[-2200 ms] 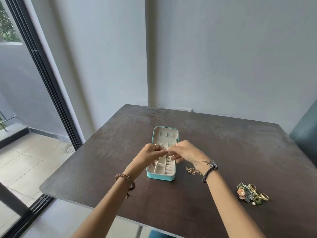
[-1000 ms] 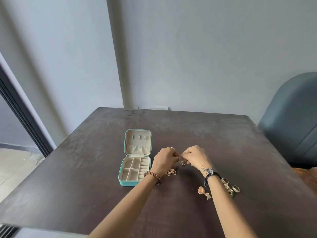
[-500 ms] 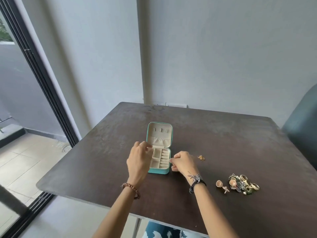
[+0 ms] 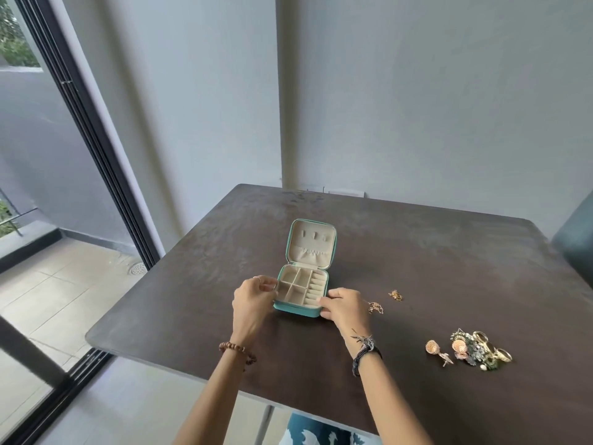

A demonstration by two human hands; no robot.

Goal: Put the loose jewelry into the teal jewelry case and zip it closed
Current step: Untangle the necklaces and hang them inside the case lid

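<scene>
Both hands holding the open case [image 4: 301, 289] by its sides, left hand [image 4: 253, 301], right hand [image 4: 345, 308], loose jewelry [image 4: 475, 348] well right on table [image 4: 417, 252]

A dark brown desk [image 4: 433, 252] with a mottled, matte top carries everything. Near its middle lies the teal jewelry case [image 4: 303, 308], open, its lid laid flat toward the far edge and its cream compartments facing up. To the right of the case, two small gold pieces [image 4: 395, 295] [image 4: 375, 307] lie apart on the bare top. Further right, near the front edge, sits a cluster of rings and flower-shaped pieces [image 4: 479, 348], with a shell-like earring [image 4: 432, 347] just beside it.
</scene>
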